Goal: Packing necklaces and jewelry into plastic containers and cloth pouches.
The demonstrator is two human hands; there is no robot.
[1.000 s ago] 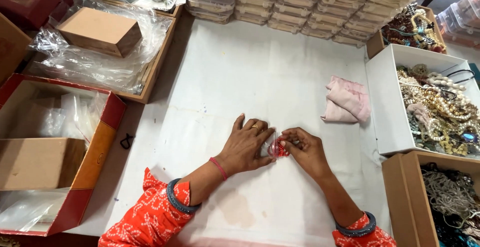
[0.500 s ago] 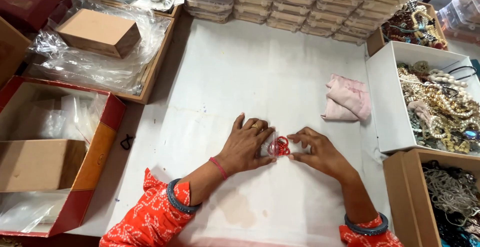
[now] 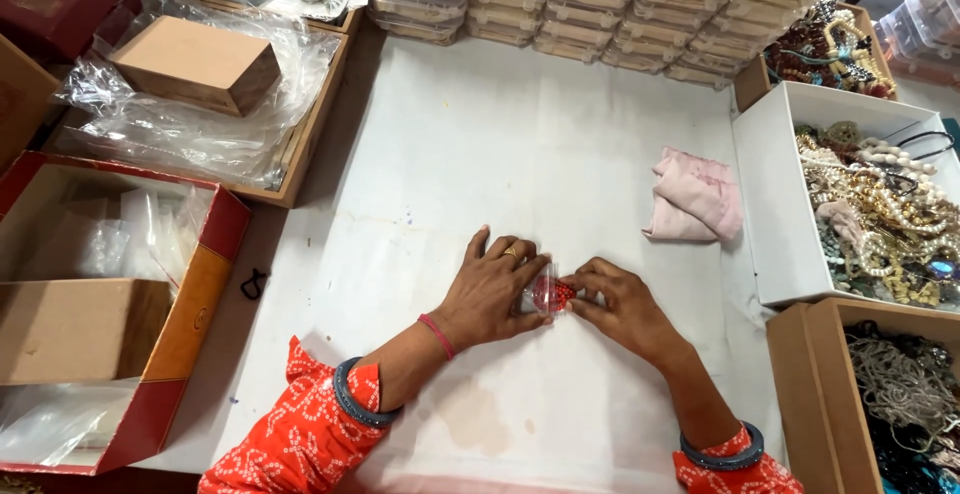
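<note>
A small clear plastic pouch with red beads (image 3: 547,294) inside lies on the white sheet (image 3: 520,164) near the front middle. My left hand (image 3: 492,289) lies flat with its fingers pressing the pouch's left side. My right hand (image 3: 620,304) pinches the pouch's right end with its fingertips. Both wrists wear dark bangles below orange patterned sleeves.
A folded pink cloth (image 3: 695,197) lies to the right. White box (image 3: 790,204) of pearl and bead jewellery and cardboard boxes (image 3: 815,384) stand at the right. Red-edged boxes (image 3: 190,294) and plastic bags sit left. Stacked clear cases (image 3: 620,4) line the back.
Both hands stay on the small red pouch. The right hand has drawn in closer, and the pouch now lies flatter under the left fingers.
</note>
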